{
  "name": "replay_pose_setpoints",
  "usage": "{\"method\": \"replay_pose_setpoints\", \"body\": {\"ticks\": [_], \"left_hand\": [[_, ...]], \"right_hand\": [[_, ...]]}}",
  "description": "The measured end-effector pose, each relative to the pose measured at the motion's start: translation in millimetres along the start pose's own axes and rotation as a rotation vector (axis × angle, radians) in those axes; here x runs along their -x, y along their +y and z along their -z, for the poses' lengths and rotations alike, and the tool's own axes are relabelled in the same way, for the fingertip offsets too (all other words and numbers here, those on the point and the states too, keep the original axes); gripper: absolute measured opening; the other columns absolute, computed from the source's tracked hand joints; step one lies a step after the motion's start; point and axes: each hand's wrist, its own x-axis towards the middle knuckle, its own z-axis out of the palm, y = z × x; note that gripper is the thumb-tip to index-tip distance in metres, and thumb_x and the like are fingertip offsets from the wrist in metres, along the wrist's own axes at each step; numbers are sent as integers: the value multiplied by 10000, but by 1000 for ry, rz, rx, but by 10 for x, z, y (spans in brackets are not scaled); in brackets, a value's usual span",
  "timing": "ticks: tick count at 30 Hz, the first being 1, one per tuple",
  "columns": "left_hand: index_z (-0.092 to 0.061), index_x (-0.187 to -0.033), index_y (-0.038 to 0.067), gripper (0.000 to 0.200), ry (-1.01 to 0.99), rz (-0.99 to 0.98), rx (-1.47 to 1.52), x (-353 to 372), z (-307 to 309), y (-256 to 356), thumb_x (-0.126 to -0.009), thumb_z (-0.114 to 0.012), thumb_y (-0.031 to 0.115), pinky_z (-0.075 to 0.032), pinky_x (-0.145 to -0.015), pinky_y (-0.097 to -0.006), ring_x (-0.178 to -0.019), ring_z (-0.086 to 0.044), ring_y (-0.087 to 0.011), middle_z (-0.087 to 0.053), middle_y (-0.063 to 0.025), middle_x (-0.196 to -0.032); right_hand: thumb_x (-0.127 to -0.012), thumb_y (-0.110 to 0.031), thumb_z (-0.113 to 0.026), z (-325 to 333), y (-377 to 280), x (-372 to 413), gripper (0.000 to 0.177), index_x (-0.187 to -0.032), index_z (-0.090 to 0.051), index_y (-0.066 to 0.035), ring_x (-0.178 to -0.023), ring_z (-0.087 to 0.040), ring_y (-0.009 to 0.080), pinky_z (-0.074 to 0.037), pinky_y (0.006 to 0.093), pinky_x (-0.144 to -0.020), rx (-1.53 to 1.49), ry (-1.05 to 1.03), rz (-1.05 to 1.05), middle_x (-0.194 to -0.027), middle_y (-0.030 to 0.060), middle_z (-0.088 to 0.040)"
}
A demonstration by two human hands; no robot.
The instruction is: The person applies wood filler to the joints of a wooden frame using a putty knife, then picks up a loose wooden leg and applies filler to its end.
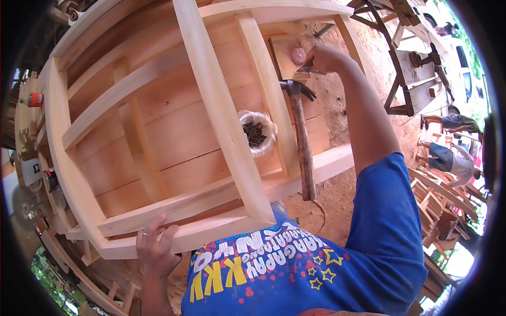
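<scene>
Right hand (322,57): its fingers are closed around a small metal tool (307,68), maybe a chisel; I cannot tell the kind surely. The tip touches a small wood block (284,59).
Left hand (154,248): it rests on the near rail of the wooden frame (211,105), fingers curled over the edge, holding nothing else.
Hammer (301,142): it lies free on the frame, just below the right fingers. The head is close under them and the long handle points back toward the person. The right hand is much nearer to it than the left.
Bag of nails (256,132): open plastic, sitting on the boards between two slats, beside the hammer handle and between the two hands.
Surface: pale, unpainted boards and curved ribs; the frame stands on an earth floor (342,195) with sawdust.
Room: an open workshop. More wooden frames are stacked far to the right of the right fingers, where another person (454,160) bends over.
</scene>
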Motion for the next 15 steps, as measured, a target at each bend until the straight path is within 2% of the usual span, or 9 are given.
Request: {"method": "replay_pose_setpoints", "body": {"ticks": [3, 5, 6, 7, 9, 10, 13, 15], "left_hand": [[-747, -1081, 153, 413, 13, -3, -3, -27, 26, 37, -678, -835, 139, -526, -866, -455, -940, -717, -275, -665, -89, -1339], [-750, -1080, 147, 404, 34, -14, -24, -55, 46, 68, -682, -817, 120, -535, -861, -459, -959, -718, -287, -669, -86, -1330], [-752, -1079, 144, 400, 37, -23, -32, -65, 45, 76, -684, -808, 110, -540, -859, -461, -969, -718, -293, -670, -84, -1325], [-752, -1078, 140, 394, 29, -29, -30, -31, 29, 59, -689, -807, 107, -547, -852, -460, -970, -719, -302, -673, -84, -1319], [-753, -1075, 132, 382, 34, -40, -31, 1, -19, 1, -698, -804, 102, -560, -838, -460, -972, -721, -319, -677, -85, -1308], [-752, -1076, 113, 355, 50, -42, -13, -8, -12, 28, -726, -809, 113, -586, -845, -458, -995, -733, -342, -691, -107, -1273], [-735, -1074, 115, 355, 75, -35, 8, 9, -5, 67, -724, -732, 56, -571, -834, -429, -1012, -729, -306, -686, -88, -1235], [-734, -1088, 105, 370, 74, -44, 3, 53, -3, 82, -721, -776, 90, -570, -851, -433, -1001, -738, -311, -718, -90, -1212]], "right_hand": [[-889, -14, -678, 43, 18, 365, 385, -1235, -808, -117, -859, -715, 195, -576, 363, -811, -184, 182, 48, -977, 100, -807], [-946, -67, -697, -135, 309, 566, 345, -1281, -777, -74, -907, -704, 150, -578, 348, -818, -645, 296, 181, -1073, 40, -805], [-980, -112, -730, -143, 270, 830, 357, -1334, -746, -77, -979, -707, 135, -586, 335, -853, -807, 333, 130, -1158, 14, -782], [-974, -134, -764, -179, 269, 1083, 402, -1367, -714, -73, -1047, -717, 135, -603, 358, -914, -962, 357, 121, -1188, 34, -770], [-963, -51, -748, -357, 198, 1557, 450, -1405, -676, -9, -1054, -730, 156, -612, 326, -896, -1227, 506, 138, -1222, 68, -761], [-964, -44, -743, -504, 210, 1760, 444, -1398, -665, 10, -1069, -733, 172, -620, 347, -912, -1309, 515, 182, -1231, 87, -755], [-965, -10, -719, -941, 161, 2257, 412, -1365, -645, 54, -1100, -738, 215, -636, 402, -952, -1530, 558, 334, -1250, 134, -742], [-963, 26, -695, -1239, 29, 2525, 374, -1331, -647, 68, -1102, -738, 236, -637, 428, -966, -1650, 608, 437, -1250, 153, -738]]}}
